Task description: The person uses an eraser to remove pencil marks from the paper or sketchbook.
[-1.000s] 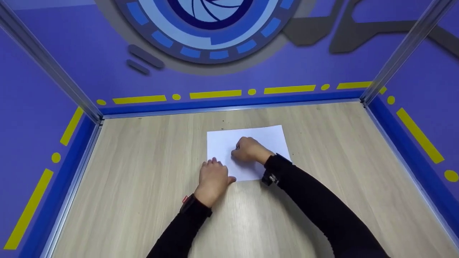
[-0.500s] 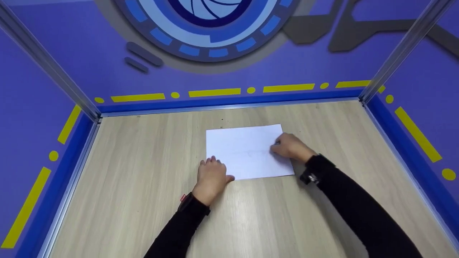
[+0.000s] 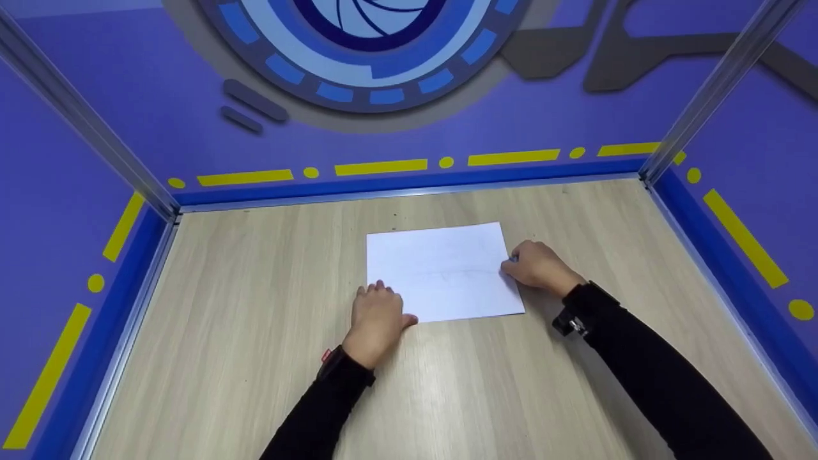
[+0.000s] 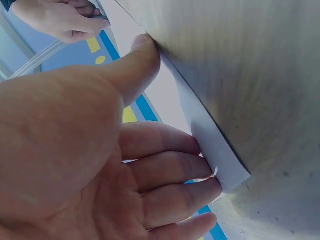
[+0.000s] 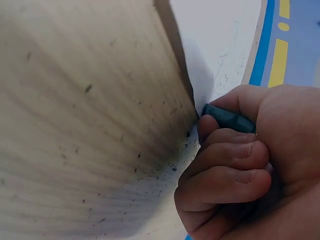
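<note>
A white sheet of paper (image 3: 441, 255) with faint grey marks lies on the wooden table. My left hand (image 3: 377, 319) rests on its near left corner, thumb along the near edge and fingers fairly straight. In the left wrist view the paper (image 4: 220, 155) lifts slightly at the corner by the fingers. At the paper's right edge, my right hand (image 3: 540, 265) grips a small dark teal eraser (image 5: 231, 119) between thumb and curled fingers. Most of the eraser is hidden in the hand. One end of it meets the paper's edge in the right wrist view.
Dark crumbs (image 5: 139, 156) are scattered over the table and the paper near the right hand. The wooden tabletop (image 3: 255, 306) is bounded by a blue patterned back wall (image 3: 383, 144) and side walls with metal posts at the corners.
My right hand has swept right with the eraser, from the middle of the paper to its right edge, uncovering faint marks. The left hand has stayed on the corner.
</note>
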A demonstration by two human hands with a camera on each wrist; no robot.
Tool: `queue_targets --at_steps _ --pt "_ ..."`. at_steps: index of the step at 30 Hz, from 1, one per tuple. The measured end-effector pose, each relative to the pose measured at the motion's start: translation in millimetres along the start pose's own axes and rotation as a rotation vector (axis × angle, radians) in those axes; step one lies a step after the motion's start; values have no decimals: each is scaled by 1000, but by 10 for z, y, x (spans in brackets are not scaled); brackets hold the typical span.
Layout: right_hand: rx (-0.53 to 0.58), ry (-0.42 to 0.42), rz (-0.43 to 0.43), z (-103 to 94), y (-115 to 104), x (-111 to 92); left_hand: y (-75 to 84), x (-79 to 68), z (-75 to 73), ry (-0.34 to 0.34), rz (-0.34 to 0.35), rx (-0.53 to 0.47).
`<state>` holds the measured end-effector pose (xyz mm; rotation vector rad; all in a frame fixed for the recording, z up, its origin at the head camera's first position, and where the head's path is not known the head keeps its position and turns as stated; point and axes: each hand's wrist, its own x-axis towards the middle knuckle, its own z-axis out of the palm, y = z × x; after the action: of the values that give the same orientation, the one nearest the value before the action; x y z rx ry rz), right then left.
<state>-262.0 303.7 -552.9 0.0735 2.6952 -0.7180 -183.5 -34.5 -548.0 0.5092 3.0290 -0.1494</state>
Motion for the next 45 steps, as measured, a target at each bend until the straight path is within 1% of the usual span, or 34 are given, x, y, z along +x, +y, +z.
queue_targets --at_steps 6,8,10,12,14,19,22,24,26,28,29,31,33,35,37,41,45 --pt "43 -15 3 15 22 4 2 -6 26 37 11 13" --pt "70 -15 -3 46 -6 3 6 -6 24 44 17 19" --pt "86 -14 -10 99 -84 14 10 -4 20 52 21 20" --pt "89 -16 -25 162 -214 26 11 -8 12 51 21 17" --pt "76 -17 -59 232 -382 42 8 -11 8 46 16 12" --pt "69 -42 -193 454 -856 129 -9 -14 7 16 -6 -12" --pt "56 -30 -288 714 -1011 363 -8 -16 1 19 -7 -26" --pt "33 -48 -305 861 -1129 502 -4 -18 -2 29 -5 -24" --pt "-14 -44 -324 1036 -1197 664 0 -16 1 40 -7 -29" --pt "-52 -68 -302 1090 -1336 672 4 -13 3 43 -8 -34" --pt "-65 -82 -286 1080 -1414 639 5 -10 2 42 -9 -37" --pt "-78 -67 -275 1062 -1501 564 10 -3 1 35 -10 -46" --pt "-72 -72 -240 967 -1597 414 16 7 -2 26 -9 -48" --pt "-75 -65 -223 888 -1631 299 20 15 -6 24 -8 -44" --pt "-74 -55 -211 830 -1619 219 20 22 -3 26 -8 -38" --pt "-67 -28 -191 759 -1450 176 11 19 -4 16 -8 -26" --pt "-23 1 -177 633 -1154 155 -15 12 -7 -17 -9 -25"
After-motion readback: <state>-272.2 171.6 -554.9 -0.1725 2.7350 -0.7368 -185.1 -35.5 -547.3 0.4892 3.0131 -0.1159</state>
